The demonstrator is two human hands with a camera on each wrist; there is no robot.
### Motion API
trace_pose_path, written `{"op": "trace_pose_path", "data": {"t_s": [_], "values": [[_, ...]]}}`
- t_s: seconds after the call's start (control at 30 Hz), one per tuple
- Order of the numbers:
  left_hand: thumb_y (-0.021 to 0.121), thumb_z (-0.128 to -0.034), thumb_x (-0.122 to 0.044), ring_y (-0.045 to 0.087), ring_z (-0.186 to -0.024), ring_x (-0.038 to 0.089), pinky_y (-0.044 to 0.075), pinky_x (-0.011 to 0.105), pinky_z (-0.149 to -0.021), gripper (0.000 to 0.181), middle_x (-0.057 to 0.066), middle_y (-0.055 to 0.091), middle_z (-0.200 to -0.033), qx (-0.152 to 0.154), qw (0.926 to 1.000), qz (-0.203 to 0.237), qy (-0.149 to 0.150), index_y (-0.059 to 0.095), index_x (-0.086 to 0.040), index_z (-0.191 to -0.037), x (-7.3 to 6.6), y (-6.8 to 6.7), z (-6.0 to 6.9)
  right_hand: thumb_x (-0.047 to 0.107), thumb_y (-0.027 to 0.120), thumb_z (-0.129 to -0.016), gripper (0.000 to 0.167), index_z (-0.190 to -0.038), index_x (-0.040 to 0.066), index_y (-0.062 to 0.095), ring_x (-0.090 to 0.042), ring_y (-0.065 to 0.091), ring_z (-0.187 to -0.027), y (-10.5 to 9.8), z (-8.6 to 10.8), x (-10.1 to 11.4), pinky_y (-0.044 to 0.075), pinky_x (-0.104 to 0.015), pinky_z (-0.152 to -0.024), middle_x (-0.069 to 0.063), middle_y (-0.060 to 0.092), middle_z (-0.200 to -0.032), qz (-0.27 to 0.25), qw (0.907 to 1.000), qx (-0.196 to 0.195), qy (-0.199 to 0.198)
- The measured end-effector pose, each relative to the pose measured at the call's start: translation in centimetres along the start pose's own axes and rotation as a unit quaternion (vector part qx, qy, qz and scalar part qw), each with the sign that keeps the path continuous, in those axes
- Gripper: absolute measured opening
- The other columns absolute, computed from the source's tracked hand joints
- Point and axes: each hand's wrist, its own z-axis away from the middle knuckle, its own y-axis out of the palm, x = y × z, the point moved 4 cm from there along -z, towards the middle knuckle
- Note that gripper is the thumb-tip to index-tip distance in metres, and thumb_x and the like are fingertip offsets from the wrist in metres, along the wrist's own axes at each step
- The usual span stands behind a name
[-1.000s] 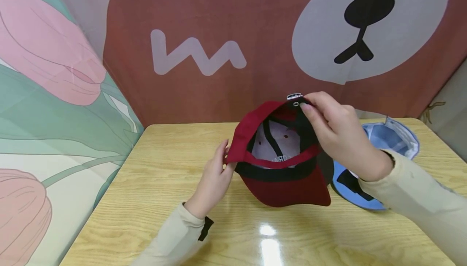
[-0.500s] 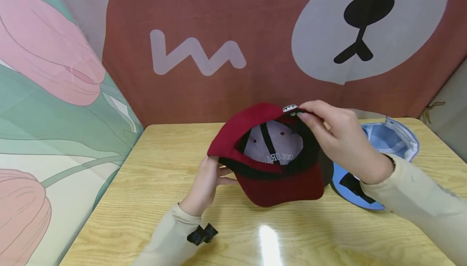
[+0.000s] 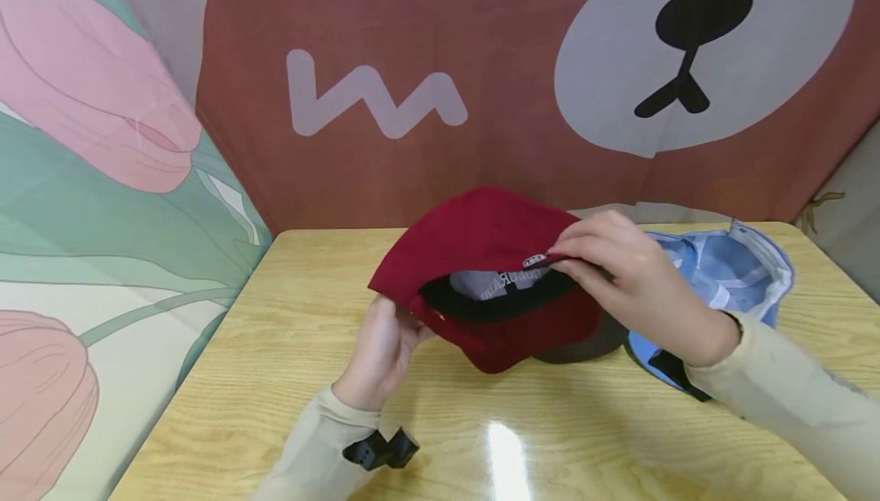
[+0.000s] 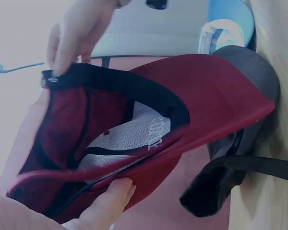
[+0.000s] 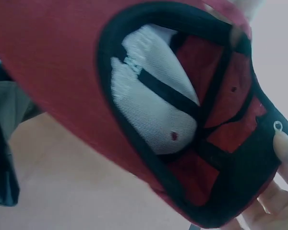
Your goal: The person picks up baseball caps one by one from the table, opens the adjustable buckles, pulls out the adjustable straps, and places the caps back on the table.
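Note:
A dark red baseball cap (image 3: pixel 474 237) is held up above the table, its opening tilted toward me. The lining is dark, with a pale mesh panel and raised lettering at the front. My right hand (image 3: pixel 632 283) pinches the back edge beside a small metal fitting; the right wrist view shows the thumb by a metal eyelet (image 5: pixel 278 126). On the other side, my left hand (image 3: pixel 378 352) grips the cap from below at its left edge. In the left wrist view its fingers (image 4: pixel 110 199) press the outside of the cap; the rest of that grip is partly hidden.
Behind the red cap a dark grey cap (image 3: pixel 587 342) lies on the wooden table (image 3: pixel 275 379), with a loose strap (image 4: pixel 261 165). A light blue cap (image 3: pixel 736 268) rests at the right, partly behind my right forearm. A printed cloth (image 3: pixel 385 20) hangs at the back.
The red cap has tipped, showing more of its outer crown and less of its inside. My right hand has come lower with the back edge; my left hand has shifted left along the cap.

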Motion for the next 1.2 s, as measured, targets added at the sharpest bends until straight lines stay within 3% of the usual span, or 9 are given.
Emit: {"op": "trace_pose_path", "data": {"t_s": [0.17, 0.4, 0.53, 0.67, 0.77, 0.9, 1.07, 1.2], "values": [[0.032, -0.1060, -0.020, 0.054, -0.070, 0.016, 0.046, 0.028, -0.063, 0.024, 0.005, 0.055, -0.083, -0.011, 0.9999, 0.008, 0.007, 0.055, -0.013, -0.102, -0.3, 0.0, 0.3, 0.041, 0.044, -0.102, 0.051, -0.092, 0.000, 0.073, -0.036, 0.055, -0.098, 0.7, 0.8, -0.1, 0.039, -0.034, -0.091, -0.017, 0.064, -0.105, 0.059, 0.9971, -0.017, -0.044], [0.032, -0.1064, -0.021, 0.056, -0.071, 0.017, 0.047, 0.028, -0.063, 0.026, 0.005, 0.057, -0.087, -0.024, 0.9994, 0.023, 0.012, 0.056, -0.013, -0.104, -0.6, -0.1, 0.6, 0.041, 0.046, -0.101, 0.051, -0.100, -0.004, 0.069, -0.046, 0.050, -0.108, 0.9, 1.6, -0.5, 0.034, -0.044, -0.099, -0.025, 0.058, -0.119, 0.090, 0.9938, -0.054, -0.038], [0.031, -0.1064, -0.021, 0.056, -0.073, 0.017, 0.047, 0.029, -0.064, 0.026, 0.005, 0.057, -0.090, -0.034, 0.9989, 0.030, 0.012, 0.056, -0.014, -0.104, -0.7, -0.1, 0.7, 0.047, 0.046, -0.099, 0.061, -0.121, -0.009, 0.057, -0.045, 0.047, -0.115, 0.8, 2.2, -1.0, 0.031, -0.044, -0.106, -0.027, 0.052, -0.128, 0.077, 0.9950, -0.064, 0.002], [0.031, -0.1067, -0.022, 0.056, -0.075, 0.017, 0.049, 0.031, -0.067, 0.025, 0.005, 0.057, -0.093, -0.042, 0.9983, 0.035, 0.019, 0.055, -0.013, -0.107, -1.0, -0.1, 0.8, 0.051, 0.048, -0.095, 0.073, -0.135, -0.010, 0.043, -0.040, 0.048, -0.115, 0.9, 3.1, -1.7, 0.031, -0.026, -0.105, -0.026, 0.052, -0.128, 0.055, 0.9943, -0.038, 0.084], [0.032, -0.1068, -0.023, 0.057, -0.076, 0.017, 0.050, 0.032, -0.069, 0.025, 0.004, 0.057, -0.095, -0.047, 0.9980, 0.036, 0.024, 0.055, -0.013, -0.108, -1.1, -0.2, 0.9, 0.029, 0.068, -0.091, 0.067, -0.139, -0.008, 0.039, -0.036, 0.053, -0.108, 1.2, 3.9, -2.2, 0.036, -0.015, -0.093, -0.024, 0.054, -0.123, 0.032, 0.9868, -0.003, 0.159], [0.031, -0.1069, -0.023, 0.058, -0.076, 0.017, 0.051, 0.032, -0.069, 0.026, 0.004, 0.058, -0.094, -0.054, 0.9975, 0.040, 0.024, 0.055, -0.013, -0.107, -1.3, -0.2, 1.1, -0.002, 0.079, -0.077, 0.071, -0.138, -0.005, 0.042, -0.027, 0.058, -0.091, 1.6, 5.0, -2.7, 0.043, -0.020, -0.075, -0.018, 0.060, -0.114, 0.022, 0.9750, 0.039, 0.218], [0.028, -0.1071, -0.020, 0.060, -0.074, 0.017, 0.052, 0.032, -0.068, 0.027, 0.002, 0.059, -0.090, -0.056, 0.9969, 0.047, 0.027, 0.055, -0.014, -0.105, -1.6, -0.4, 1.3, 0.001, 0.075, -0.082, 0.046, -0.125, 0.000, 0.057, -0.014, 0.058, -0.078, 1.9, 6.2, -3.3, 0.048, -0.023, -0.065, -0.006, 0.064, -0.101, 0.005, 0.9700, 0.068, 0.233], [0.029, -0.1071, -0.020, 0.060, -0.074, 0.017, 0.052, 0.033, -0.069, 0.027, 0.002, 0.060, -0.089, -0.058, 0.9965, 0.052, 0.030, 0.056, -0.014, -0.103, -1.9, -0.5, 1.3, 0.001, 0.073, -0.084, 0.024, -0.106, 0.005, 0.064, -0.004, 0.048, -0.063, 2.3, 7.0, -3.7, 0.042, -0.021, -0.055, 0.007, 0.059, -0.079, -0.016, 0.9677, 0.069, 0.242]]}}
